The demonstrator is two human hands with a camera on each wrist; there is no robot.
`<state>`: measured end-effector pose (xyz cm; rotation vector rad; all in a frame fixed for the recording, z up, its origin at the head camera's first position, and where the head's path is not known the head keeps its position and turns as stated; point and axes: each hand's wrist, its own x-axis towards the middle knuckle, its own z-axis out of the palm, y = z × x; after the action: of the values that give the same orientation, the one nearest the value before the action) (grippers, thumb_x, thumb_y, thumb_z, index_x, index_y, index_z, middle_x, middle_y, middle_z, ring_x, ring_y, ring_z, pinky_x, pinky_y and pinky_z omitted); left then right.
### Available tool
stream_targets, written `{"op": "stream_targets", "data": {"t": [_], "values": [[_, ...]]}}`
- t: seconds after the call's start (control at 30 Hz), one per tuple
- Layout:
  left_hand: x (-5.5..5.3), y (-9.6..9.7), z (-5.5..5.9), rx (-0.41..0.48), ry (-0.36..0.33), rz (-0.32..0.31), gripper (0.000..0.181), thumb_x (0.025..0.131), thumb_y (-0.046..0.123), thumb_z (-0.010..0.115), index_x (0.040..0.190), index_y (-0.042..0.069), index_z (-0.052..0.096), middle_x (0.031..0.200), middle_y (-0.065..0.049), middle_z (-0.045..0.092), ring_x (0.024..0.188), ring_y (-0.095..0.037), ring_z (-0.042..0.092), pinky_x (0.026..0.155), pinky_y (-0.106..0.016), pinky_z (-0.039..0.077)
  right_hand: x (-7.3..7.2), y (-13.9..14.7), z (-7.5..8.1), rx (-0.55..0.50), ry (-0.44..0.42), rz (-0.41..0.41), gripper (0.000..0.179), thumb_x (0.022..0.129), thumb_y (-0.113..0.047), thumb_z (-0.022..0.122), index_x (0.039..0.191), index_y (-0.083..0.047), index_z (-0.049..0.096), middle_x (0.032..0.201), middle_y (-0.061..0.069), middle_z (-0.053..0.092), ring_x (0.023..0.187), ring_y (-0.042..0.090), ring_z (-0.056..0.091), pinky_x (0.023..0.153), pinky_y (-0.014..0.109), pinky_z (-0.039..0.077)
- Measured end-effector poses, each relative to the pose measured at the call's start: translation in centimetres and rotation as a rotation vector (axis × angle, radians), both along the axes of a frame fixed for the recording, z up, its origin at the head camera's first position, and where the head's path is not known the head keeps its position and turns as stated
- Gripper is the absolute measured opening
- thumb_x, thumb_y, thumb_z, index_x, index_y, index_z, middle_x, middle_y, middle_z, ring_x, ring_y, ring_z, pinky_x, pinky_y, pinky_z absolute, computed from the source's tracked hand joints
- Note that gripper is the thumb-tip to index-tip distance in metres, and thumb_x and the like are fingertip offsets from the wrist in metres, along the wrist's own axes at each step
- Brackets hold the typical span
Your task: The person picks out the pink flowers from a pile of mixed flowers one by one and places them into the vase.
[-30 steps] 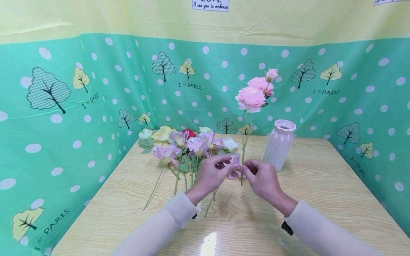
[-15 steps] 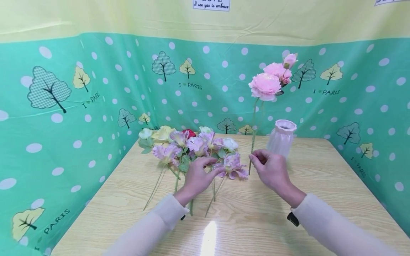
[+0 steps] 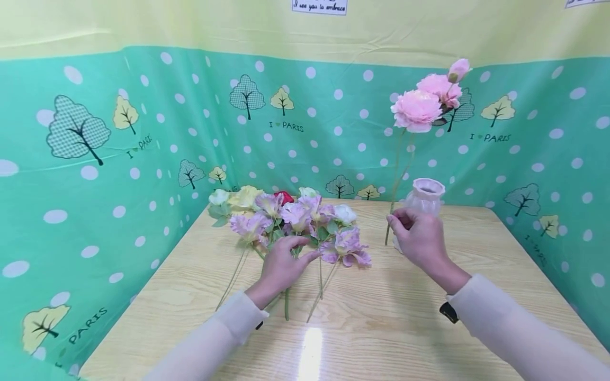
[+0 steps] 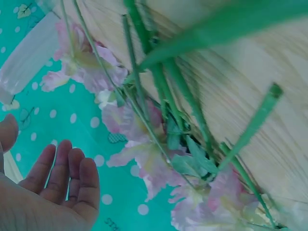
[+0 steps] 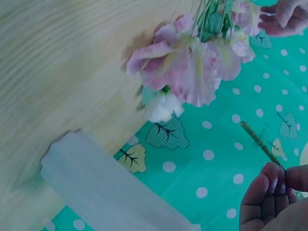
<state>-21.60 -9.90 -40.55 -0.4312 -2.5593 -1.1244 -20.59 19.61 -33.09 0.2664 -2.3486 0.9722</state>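
My right hand (image 3: 421,238) pinches the lower stem of a pink artificial peony (image 3: 416,110), raised upright with its blooms high. In the right wrist view the cut stem end (image 5: 260,139) sticks out past the thumb and fingers. Just behind that hand, partly hidden by it, stands a white ribbed vase (image 3: 425,200) with a scalloped mouth; the stem is beside it, outside the opening. My left hand (image 3: 284,264) hovers over the stems of the flower pile, fingers loosely bent and holding nothing. Lilac flowers (image 4: 149,159) and green stems lie near it in the left wrist view.
Heaped at the back left of the wooden table (image 3: 371,328) are lilac blooms, a yellow flower (image 3: 245,197), a red flower (image 3: 284,198) and white ones, stems pointing toward me. A green dotted cloth (image 3: 295,153) hangs behind and along both sides.
My right hand has carried the peony up and to the right, in front of the vase. My left hand has drawn away from the peony stem, leftward and slightly down.
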Motion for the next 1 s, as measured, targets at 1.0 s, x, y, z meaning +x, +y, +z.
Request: {"op": "stream_targets", "data": {"t": [1.0], "values": [[0.4, -2.2, -0.6, -0.057, -0.035, 0.016, 0.044, 0.087, 0.034, 0.083, 0.122, 0.01, 0.072, 0.121, -0.006, 0.072, 0.116, -0.031, 0.065, 0.099, -0.047, 0.052, -2.4, 4.9, 5.3, -0.002, -0.134, -0.169, 0.03, 0.101, -0.022, 0.065, 0.108, 0.006, 0.074, 0.093, 0.022, 0.072, 0.074, 0.025, 0.064, 0.051, 0.018, 0.049]]}}
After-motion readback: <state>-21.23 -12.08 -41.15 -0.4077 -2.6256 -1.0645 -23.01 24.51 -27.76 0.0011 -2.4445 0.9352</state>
